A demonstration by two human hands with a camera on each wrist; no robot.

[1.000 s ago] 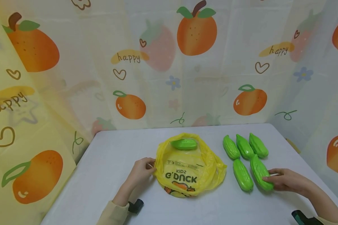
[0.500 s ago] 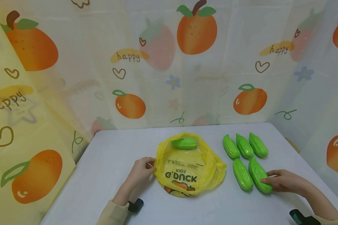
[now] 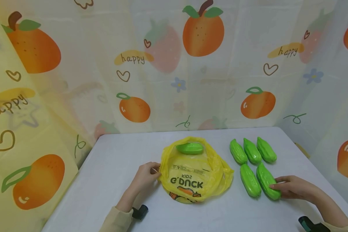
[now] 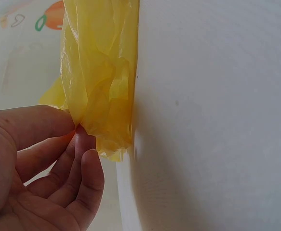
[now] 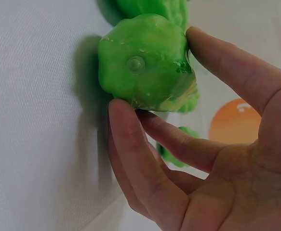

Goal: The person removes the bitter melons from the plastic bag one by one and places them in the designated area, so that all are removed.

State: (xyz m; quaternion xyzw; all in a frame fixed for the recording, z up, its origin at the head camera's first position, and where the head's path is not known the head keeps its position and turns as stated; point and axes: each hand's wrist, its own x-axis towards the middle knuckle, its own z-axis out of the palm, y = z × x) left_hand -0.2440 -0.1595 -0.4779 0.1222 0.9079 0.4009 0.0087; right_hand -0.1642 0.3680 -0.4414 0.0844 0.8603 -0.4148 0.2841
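A yellow plastic bag with "G.DUCK KIDS" print lies on the table, its mouth spread toward the head camera. One shiny green cucumber-like vegetable shows inside it at the far side. At the bag's left edge, my left hand pinches the thin plastic between thumb and fingers; the left wrist view shows the gathered film. My right hand holds the nearest right green vegetable, thumb on one side and fingers on the other. Its rounded end with a small knob faces the right wrist camera.
Several more green vegetables lie at the right: one just left of the held one, and a row behind. The white table meets a fruit-printed curtain at its back edge.
The right hand and the vegetable it holds have shifted slightly nearer and left, beside the neighbouring one, then stayed almost still. The left hand and bag have not visibly moved.
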